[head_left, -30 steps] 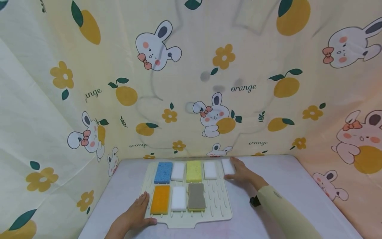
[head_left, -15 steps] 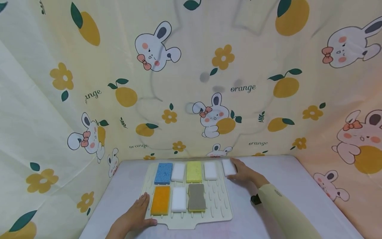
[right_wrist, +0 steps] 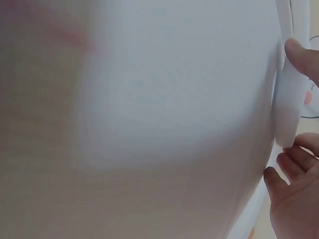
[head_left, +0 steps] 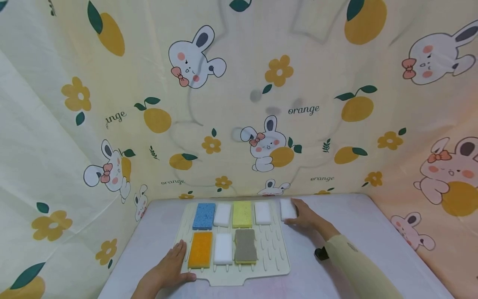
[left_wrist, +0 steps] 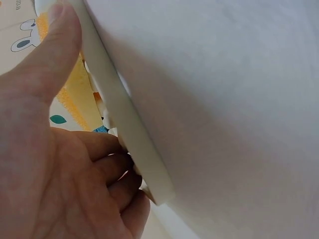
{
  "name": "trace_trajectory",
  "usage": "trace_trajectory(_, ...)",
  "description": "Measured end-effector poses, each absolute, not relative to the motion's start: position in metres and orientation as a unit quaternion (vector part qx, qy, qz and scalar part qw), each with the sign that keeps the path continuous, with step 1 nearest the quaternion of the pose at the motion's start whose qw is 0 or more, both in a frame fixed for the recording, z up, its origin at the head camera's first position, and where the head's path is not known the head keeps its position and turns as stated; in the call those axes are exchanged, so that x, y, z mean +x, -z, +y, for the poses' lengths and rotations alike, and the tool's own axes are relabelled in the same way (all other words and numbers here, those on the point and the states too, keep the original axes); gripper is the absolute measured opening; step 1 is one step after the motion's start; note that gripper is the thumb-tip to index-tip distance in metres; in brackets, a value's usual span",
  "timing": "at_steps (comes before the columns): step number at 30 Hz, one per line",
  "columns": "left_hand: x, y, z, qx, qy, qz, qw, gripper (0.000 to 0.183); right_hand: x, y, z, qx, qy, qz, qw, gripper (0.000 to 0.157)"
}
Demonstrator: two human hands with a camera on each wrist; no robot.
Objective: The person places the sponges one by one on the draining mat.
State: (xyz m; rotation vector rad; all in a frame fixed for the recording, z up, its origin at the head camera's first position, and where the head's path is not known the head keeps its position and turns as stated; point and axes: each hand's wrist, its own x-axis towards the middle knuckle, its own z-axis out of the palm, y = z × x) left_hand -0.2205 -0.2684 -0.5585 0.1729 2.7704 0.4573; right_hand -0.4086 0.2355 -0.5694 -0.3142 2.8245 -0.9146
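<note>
A cream ridged tray (head_left: pixel 272 265) lies on the table with two rows of sponges. My left hand (head_left: pixel 166 265) rests at its front left corner; in the left wrist view the thumb and fingertips touch the tray's rim (left_wrist: pixel 132 124), spread well apart. Just past the tray's back right corner, my right hand (head_left: pixel 308 216) holds a white sponge (head_left: pixel 287 209) between thumb and fingers. That sponge (right_wrist: pixel 289 117) shows edge-on in the right wrist view, low against the white tabletop. Part of it is hidden behind the fingers.
Blue (head_left: pixel 203 216), white (head_left: pixel 223 214), yellow (head_left: pixel 242 214) and white (head_left: pixel 263 213) sponges form the back row. Orange (head_left: pixel 200 250), white (head_left: pixel 223 248) and grey-topped (head_left: pixel 245 246) sponges lie in front. A printed curtain (head_left: pixel 239 95) surrounds the table (head_left: pixel 343 216).
My right hand and the white sponge in it have shifted slightly right, widening the gap to the tray. The left hand and the tray have stayed in place.
</note>
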Motion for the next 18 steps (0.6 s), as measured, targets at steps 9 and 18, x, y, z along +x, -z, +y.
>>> trace_trajectory(9, -0.217, 0.551, -0.266, 0.063, -0.174, 0.970, 0.159, 0.123, -0.393, 0.564, 0.238, -0.120, 0.302, 0.944, 0.059, 0.124)
trace_trajectory(18, -0.219, 0.555, -0.267, 0.060, -0.161, 0.971, 0.164, 0.124, -0.372, 0.560, 0.231, -0.154, 0.300, 0.941, 0.038, 0.121)
